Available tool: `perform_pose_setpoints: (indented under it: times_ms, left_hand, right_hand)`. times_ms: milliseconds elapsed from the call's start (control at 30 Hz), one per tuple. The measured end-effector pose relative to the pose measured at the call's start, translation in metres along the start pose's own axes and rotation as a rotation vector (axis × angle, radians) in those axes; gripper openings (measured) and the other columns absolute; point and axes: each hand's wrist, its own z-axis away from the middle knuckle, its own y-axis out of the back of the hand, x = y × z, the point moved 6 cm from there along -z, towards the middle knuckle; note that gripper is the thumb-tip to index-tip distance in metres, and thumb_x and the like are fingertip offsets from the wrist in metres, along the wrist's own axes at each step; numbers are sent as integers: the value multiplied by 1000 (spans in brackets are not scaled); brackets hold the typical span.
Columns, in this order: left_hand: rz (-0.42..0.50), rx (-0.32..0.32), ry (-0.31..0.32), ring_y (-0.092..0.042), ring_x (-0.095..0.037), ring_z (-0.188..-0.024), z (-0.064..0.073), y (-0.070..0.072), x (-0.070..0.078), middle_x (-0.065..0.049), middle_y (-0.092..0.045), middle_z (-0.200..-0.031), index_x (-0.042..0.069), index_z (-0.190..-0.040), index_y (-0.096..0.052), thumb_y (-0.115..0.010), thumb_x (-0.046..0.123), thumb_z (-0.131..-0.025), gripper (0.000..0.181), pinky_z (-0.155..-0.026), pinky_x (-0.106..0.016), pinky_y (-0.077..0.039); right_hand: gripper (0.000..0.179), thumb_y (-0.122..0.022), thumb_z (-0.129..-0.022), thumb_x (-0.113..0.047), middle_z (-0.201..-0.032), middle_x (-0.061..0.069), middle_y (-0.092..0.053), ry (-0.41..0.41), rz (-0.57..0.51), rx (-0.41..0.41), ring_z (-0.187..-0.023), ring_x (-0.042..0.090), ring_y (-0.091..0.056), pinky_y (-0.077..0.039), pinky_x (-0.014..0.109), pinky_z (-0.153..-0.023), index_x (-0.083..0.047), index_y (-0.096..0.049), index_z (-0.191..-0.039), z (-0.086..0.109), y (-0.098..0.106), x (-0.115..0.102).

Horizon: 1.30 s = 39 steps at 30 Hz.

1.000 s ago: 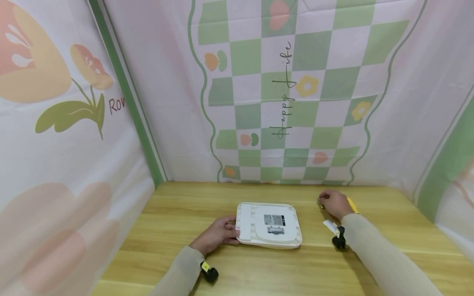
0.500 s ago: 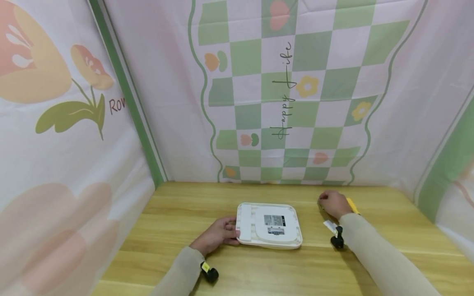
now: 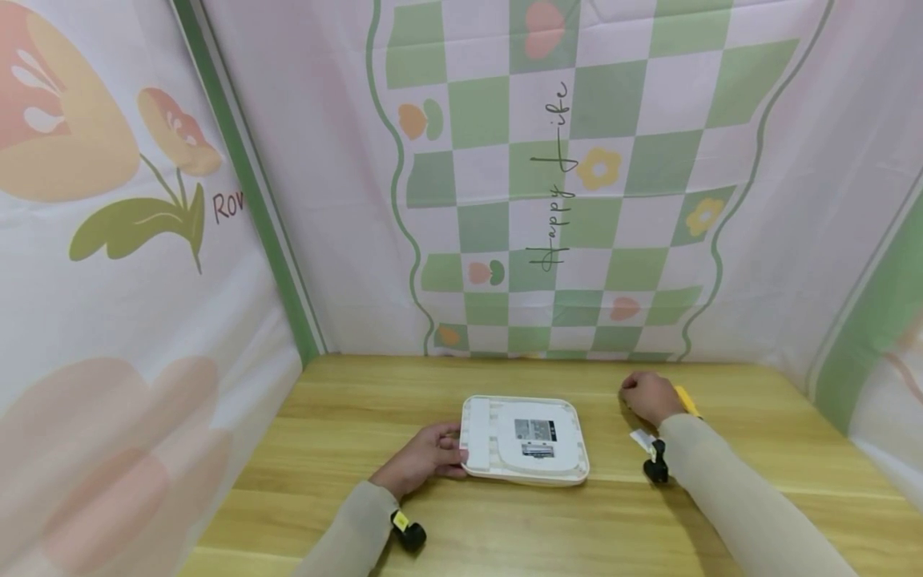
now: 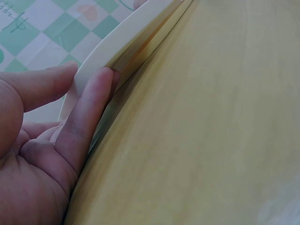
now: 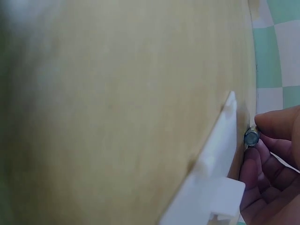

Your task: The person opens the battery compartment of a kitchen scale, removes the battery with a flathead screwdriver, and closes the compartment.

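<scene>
A white flat device with rounded corners (image 3: 476, 433) lies on the wooden table with its label and battery compartment (image 3: 538, 451) facing up. My left hand (image 3: 425, 461) grips its left edge; the left wrist view shows the fingers (image 4: 82, 112) pinching the white rim (image 4: 112, 40). To the right of the device, at the far part of the table, my right hand (image 3: 651, 397) pinches a small battery (image 5: 251, 137), seen end-on in the right wrist view. A white plastic cover (image 5: 220, 150) lies beside this hand, near the wrist.
A yellow-handled object (image 3: 687, 401) lies just behind the right hand, partly hidden by it. The wooden table (image 3: 505, 529) ends at a patterned cloth wall (image 3: 534, 308) at the back. Another printed cloth (image 3: 180, 320) hangs on the left.
My right wrist has shifted very slightly to the left. The left hand and the white device stay nearly where they were.
</scene>
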Motion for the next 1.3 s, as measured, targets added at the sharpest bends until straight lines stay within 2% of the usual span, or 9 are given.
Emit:
perform_pose_setpoints:
  times_ms: [467,800,1133,1300]
  left_hand:
    - [-2,7,5,-67,-31,-92,0,0,0,-20,-65,-106,-7,-144,-37,-65,-3,-90,61,-80,-40,-59]
    - [0,11,-2,-67,-31,-90,2,-1,1,-20,-65,-104,-9,-144,-36,-64,-4,-90,61,-80,-39,-59]
    - [11,5,-14,-67,-30,-89,2,-3,4,-20,-66,-103,-10,-144,-35,-62,-7,-90,60,-79,-39,-59]
    - [15,4,-17,-68,-29,-88,3,-3,4,-19,-66,-102,-9,-144,-36,-62,-7,-90,59,-79,-39,-60]
  right_hand:
    - [29,-60,-92,-22,-98,20,-67,-2,-4,-15,-89,37,-60,-50,52,-76,4,-68,-103,0,3,0]
    - [29,-64,-91,-25,-93,15,-68,41,1,-6,-85,33,-62,-51,51,-76,2,-69,-100,7,10,-1]
    - [32,-60,-95,-24,-92,10,-67,27,-33,-88,-82,27,-60,-53,47,-71,4,-67,-107,10,13,0]
    - [29,-61,-94,-22,-94,12,-67,57,-11,-85,-85,29,-61,-52,49,-73,4,-68,-105,12,15,-1]
